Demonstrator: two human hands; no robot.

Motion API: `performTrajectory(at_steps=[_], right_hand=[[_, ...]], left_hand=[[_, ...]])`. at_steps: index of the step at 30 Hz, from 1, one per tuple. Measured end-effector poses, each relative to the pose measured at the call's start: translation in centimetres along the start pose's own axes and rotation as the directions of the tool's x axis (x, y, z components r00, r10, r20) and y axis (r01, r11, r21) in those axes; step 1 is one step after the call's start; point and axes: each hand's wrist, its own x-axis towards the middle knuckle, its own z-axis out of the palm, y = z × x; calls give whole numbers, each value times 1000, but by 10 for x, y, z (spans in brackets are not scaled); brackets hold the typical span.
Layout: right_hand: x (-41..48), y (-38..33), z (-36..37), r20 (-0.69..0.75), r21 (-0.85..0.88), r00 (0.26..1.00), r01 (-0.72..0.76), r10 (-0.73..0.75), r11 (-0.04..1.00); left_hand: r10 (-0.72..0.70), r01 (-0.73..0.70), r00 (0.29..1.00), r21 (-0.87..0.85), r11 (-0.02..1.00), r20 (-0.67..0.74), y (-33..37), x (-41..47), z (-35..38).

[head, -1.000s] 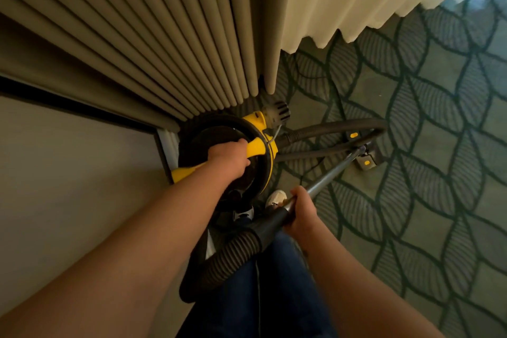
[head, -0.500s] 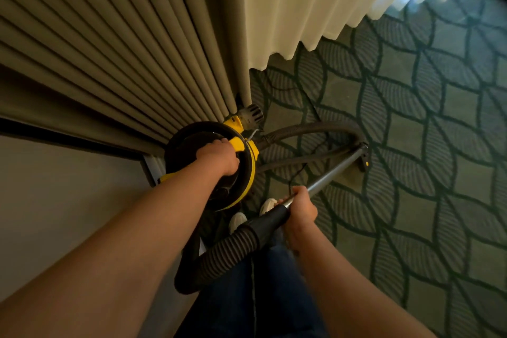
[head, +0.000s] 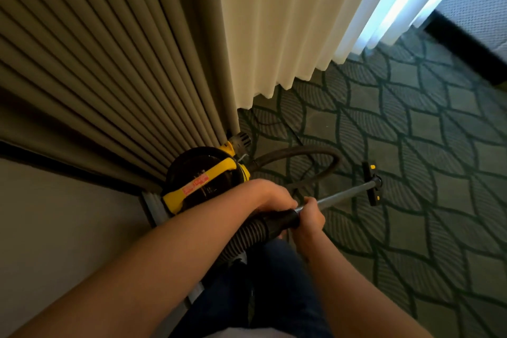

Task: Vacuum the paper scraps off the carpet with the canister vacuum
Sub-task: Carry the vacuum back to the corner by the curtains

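**Beside the curtains, two hands at a vacuum wand**

Against the folds of a brown curtain (head: 109, 63), left of centre, stands one canister vacuum (head: 203, 181). It is a round black drum with a yellow handle across its top. The drum is closed, so its contents are hidden. One dark hose (head: 315, 151) loops from its far side out over the carpet (head: 411, 145). It comes back as a ribbed length under the forearms.

One metal wand (head: 345, 195) has its long axis running from the hands at centre out to the right and slightly away. It ends in one black floor head (head: 371, 183) with yellow tabs. The head lies crosswise to the wand, low at the green leaf-patterned carpet.

The right hand (head: 310, 214) is clenched around the wand just past the black hose cuff. The left hand (head: 271, 196) lies just beside it, over the cuff with knuckles up. Its fingers are hidden, so it is unclear whether it grips.

A cream curtain (head: 288, 22) hangs further right. A plain wall (head: 55, 228) fills the near left. Blue jeans (head: 260, 296) show below the arms.
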Motion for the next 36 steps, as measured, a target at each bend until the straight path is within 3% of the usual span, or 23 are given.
performTrajectory(at_steps=[4, 9, 12, 14, 16, 19, 22, 23, 25, 31, 36], right_hand=[[10, 2, 0, 38, -72, 999, -20, 23, 997], [17, -4, -3, 200, -346, 975, -24, 99, 938], [28, -13, -14, 360, -678, 902, 78, 238, 731], [37, -22, -23, 398, -801, 854, 145, 336, 580], [49, -29, -28, 487, -854, 818, 372, 307, 364], [64, -28, -29, 606, -795, 764, 592, 222, 135], [54, -17, -17, 720, -584, 645, 763, 257, -278], [45, -11, -12, 738, -498, 607, 784, 294, -371], [35, 7, -4, 753, -399, 554, 813, 354, -423], [20, 56, 7, 743, -310, 521, 824, 420, -475], [6, 85, 10, 771, -194, 430, 862, 471, -468]], left_hand=[[94, -69, 989, 210, 975, -115, -4, -4, 11], [69, -19, 989, 357, 934, -128, -8, -9, 3], [10, 60, 987, 427, 902, -158, -15, -6, 5], [-14, 103, 980, 447, 888, -197, -25, -5, 9], [-24, 144, 967, 463, 875, -255, -37, -9, 15], [-31, 188, 949, 489, 852, -312, -52, -18, 23], [-29, 213, 935, 497, 841, -352, -69, -28, 25], [-26, 223, 929, 501, 836, -370, -76, -34, 24], [-18, 244, 913, 509, 826, -408, -95, -44, 25], [-81, 299, 889, 437, 848, -451, -147, -57, 42], [-86, 338, 856, 426, 839, -510, -168, -59, 54]])
